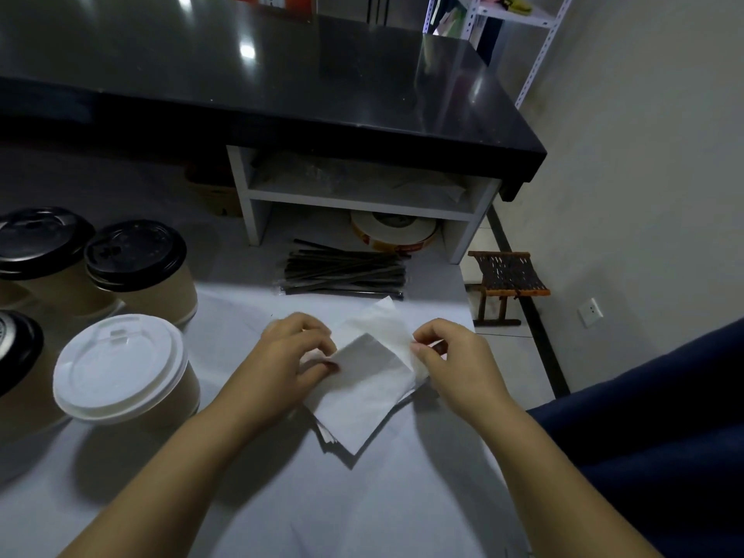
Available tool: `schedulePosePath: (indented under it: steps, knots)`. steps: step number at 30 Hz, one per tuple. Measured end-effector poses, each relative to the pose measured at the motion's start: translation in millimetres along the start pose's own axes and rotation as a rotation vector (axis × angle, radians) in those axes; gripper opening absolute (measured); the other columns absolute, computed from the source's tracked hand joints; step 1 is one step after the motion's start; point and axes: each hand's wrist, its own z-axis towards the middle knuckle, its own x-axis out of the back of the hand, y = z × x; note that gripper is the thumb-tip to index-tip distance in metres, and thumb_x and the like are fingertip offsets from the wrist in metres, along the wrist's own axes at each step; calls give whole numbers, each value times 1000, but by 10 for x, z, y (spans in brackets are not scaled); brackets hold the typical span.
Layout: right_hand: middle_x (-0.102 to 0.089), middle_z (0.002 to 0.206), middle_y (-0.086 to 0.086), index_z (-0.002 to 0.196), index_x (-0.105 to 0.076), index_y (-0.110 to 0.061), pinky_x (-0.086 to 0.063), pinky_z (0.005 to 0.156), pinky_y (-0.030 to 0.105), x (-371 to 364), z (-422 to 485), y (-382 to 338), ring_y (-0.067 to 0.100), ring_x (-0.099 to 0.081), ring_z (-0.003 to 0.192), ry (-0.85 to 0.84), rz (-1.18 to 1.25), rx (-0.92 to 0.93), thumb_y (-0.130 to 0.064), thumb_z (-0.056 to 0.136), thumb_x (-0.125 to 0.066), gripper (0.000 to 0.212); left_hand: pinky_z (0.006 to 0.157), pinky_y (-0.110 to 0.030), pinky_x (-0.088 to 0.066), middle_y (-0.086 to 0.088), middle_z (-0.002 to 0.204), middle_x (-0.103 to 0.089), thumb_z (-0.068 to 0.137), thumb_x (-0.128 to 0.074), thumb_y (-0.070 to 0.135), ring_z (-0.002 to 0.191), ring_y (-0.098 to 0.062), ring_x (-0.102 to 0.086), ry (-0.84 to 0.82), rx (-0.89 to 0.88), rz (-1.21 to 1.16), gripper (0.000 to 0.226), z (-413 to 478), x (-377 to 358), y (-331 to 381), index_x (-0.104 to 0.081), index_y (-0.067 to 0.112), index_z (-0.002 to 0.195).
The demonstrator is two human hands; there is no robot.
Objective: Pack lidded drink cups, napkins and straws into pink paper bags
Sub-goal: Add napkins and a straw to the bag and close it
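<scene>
A small stack of white napkins [362, 400] lies on the white table in front of me. My left hand [290, 356] pinches the stack's left corner. My right hand [455, 356] pinches the right edge of the top napkin, which is lifted and folded up off the stack. A bundle of dark wrapped straws [346, 271] lies just beyond the napkins. At the left stand kraft paper cups: one with a white lid [120, 368] nearest me, and black-lidded ones [135, 251] [38, 241] behind it. No pink bag is in view.
A white shelf unit [358, 203] stands under a black counter [282, 82], with a tape roll [392, 231] in its lower bay. The table's right edge drops to the floor, where a small wooden stool [507, 279] stands. Dark blue cloth [644, 416] fills the right.
</scene>
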Motion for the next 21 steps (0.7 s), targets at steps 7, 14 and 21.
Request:
schedulePosePath:
  steps: [7,14,21]
  knots:
    - [-67,75,-12,78,-69,-27,-50,60,17,70,145,-97,3,-60,68,-175,190,15,-20,84,-68,9,75,-8,-34,21,96,-60,82,-67,21,92,-3,-52,-5,19,-26,22,156,48,15,-53,38,77]
    - [-64,98,-9,106,-66,-23,-46,75,25,-33,645,-103,8,-58,86,-109,-202,115,-25,90,-60,17,63,-11,-38,14,78,-62,79,-70,24,74,-1,-56,-8,149,-81,37,207,78,-64,-49,48,99]
    - [-44,132,7,135,-47,-20,-39,91,38,-245,1057,-156,30,-37,119,-134,-695,359,-25,91,-54,45,63,-10,-34,17,78,-54,78,-70,30,71,1,-50,-10,200,-30,46,234,49,-115,-49,39,118]
